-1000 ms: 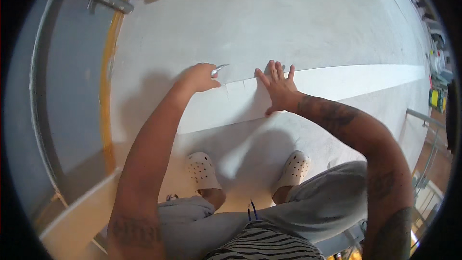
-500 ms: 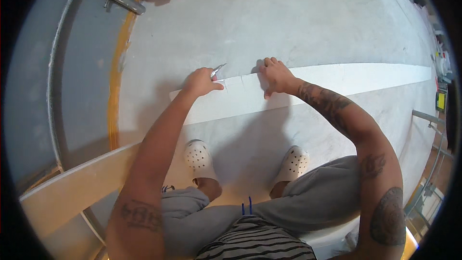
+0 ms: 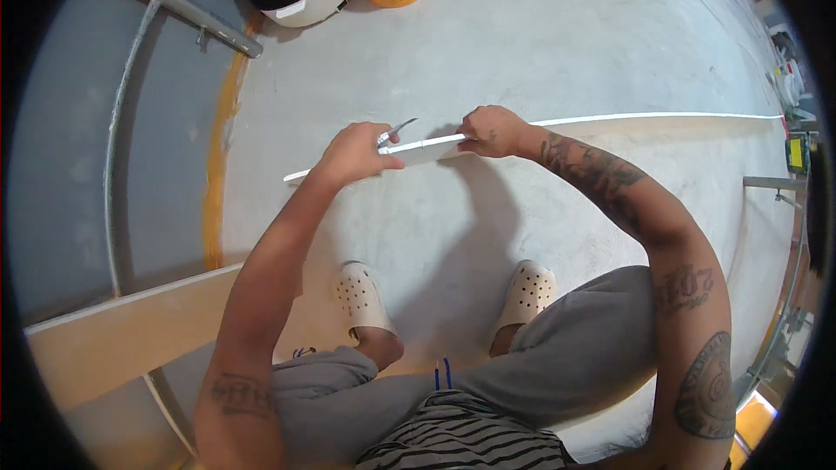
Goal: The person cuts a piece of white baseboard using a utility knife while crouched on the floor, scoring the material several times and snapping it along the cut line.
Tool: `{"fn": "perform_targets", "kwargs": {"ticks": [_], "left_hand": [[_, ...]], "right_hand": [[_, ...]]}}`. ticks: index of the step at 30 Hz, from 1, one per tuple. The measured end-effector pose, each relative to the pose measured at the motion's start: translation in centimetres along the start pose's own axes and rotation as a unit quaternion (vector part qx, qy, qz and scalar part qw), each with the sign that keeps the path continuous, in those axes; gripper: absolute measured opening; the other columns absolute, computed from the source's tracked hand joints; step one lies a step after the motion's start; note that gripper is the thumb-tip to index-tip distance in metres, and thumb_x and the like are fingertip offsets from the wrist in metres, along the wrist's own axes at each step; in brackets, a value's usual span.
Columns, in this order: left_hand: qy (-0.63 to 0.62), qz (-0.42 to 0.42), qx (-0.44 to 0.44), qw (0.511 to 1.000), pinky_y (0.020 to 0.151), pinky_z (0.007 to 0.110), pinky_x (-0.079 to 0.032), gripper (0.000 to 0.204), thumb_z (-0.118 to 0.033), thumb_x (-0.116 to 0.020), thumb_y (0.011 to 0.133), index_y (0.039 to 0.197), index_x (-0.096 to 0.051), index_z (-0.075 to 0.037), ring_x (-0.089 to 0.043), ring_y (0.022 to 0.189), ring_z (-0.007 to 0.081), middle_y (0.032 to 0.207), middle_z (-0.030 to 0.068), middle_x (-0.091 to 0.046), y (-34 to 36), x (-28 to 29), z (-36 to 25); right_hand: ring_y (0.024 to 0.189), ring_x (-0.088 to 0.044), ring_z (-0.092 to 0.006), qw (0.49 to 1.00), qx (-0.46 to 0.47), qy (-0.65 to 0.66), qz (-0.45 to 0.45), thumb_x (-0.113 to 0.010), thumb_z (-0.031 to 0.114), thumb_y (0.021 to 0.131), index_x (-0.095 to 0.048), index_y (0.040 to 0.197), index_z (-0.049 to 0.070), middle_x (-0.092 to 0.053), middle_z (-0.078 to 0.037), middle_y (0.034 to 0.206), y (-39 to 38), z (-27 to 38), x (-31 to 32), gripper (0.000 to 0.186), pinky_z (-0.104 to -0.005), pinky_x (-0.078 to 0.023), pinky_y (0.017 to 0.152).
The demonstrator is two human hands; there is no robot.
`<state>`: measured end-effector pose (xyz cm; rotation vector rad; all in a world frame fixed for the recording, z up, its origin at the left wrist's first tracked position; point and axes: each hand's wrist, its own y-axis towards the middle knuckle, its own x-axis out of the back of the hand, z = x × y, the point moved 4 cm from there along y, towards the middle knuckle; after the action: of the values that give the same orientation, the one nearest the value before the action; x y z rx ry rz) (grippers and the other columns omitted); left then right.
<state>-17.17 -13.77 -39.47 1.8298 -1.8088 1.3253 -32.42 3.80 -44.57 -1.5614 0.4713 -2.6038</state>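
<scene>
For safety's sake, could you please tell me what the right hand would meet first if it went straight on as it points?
The right hand points left, probably meeting the knife in the left hand first; depth is unclear.

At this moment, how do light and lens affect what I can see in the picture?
Head view: a soft shadow spreads on the pale floor below the right hand; head view: the long white board shows a bright edge above a shaded face; head view: the lens bows the thin metal pole at left; head view: far-right clutter is hard to make out.
</scene>
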Motion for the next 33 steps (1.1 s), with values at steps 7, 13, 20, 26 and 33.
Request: {"fn": "perform_targets", "kwargs": {"ticks": [7, 13, 20, 26, 33], "left_hand": [[0.1, 0.021, -0.017, 0.995, 0.077, 0.042, -0.052, 0.031, -0.023, -0.08, 0.07, 0.096, -0.073, -0.008, -0.067, 0.085, 0.0317, 0.088, 0.0151, -0.071, 2.0, -0.9, -2.9], [0.141, 0.068, -0.022, 0.988, 0.076, 0.042, -0.051, 0.026, -0.022, -0.077, 0.071, 0.092, -0.074, -0.008, -0.067, 0.083, 0.032, 0.086, 0.0158, -0.07, 3.9, -2.0, -2.6], [0.03, 0.124, -0.056, 0.99, 0.071, 0.039, -0.05, 0.026, -0.022, -0.075, 0.075, 0.096, -0.073, -0.007, -0.066, 0.076, 0.0248, 0.084, 0.0125, -0.07, 5.5, -1.6, -0.4], [-0.107, 0.197, -0.008, 0.975, 0.052, 0.032, -0.043, 0.027, -0.02, -0.073, 0.081, 0.102, -0.066, -0.007, -0.054, 0.057, 0.014, 0.073, 0.0042, -0.061, 6.6, -1.9, 1.5], [-0.021, 0.216, 0.091, 0.972, 0.047, 0.03, -0.042, 0.028, -0.029, -0.053, 0.096, 0.112, -0.059, -0.006, -0.051, 0.051, 0.0127, 0.07, 0.0032, -0.057, 7.7, 0.3, 4.1]], "right_hand": [[0.087, -0.067, -0.0348, 0.995, -0.083, -0.056, 0.027, -0.07, 0.032, 0.079, -0.072, 0.092, 0.008, -0.07, -0.016, 0.088, -1.4, -1.1, 0.5, 0.027, -0.0458, -0.053, 0.077], [0.087, -0.067, -0.0344, 0.994, -0.093, -0.052, 0.008, -0.071, 0.032, 0.08, -0.072, 0.094, 0.009, -0.07, -0.014, 0.089, -1.8, -1.3, -0.1, 0.027, -0.0457, -0.053, 0.078], [0.086, -0.067, -0.0347, 0.993, -0.101, -0.062, 0.018, -0.07, 0.031, 0.082, -0.072, 0.094, 0.01, -0.07, -0.014, 0.088, -2.2, -0.5, -0.1, 0.024, -0.0458, -0.053, 0.077], [0.083, -0.067, -0.0351, 0.993, -0.096, -0.069, 0.016, -0.067, 0.03, 0.084, -0.072, 0.092, 0.01, -0.07, -0.015, 0.084, -2.3, -0.2, -0.2, 0.023, -0.0463, -0.054, 0.076], [0.08, -0.067, -0.0341, 0.992, -0.098, -0.075, 0.026, -0.066, 0.03, 0.084, -0.07, 0.088, 0.01, -0.069, -0.013, 0.081, -2.6, -0.5, -0.6, 0.021, -0.0468, -0.053, 0.073]]}}
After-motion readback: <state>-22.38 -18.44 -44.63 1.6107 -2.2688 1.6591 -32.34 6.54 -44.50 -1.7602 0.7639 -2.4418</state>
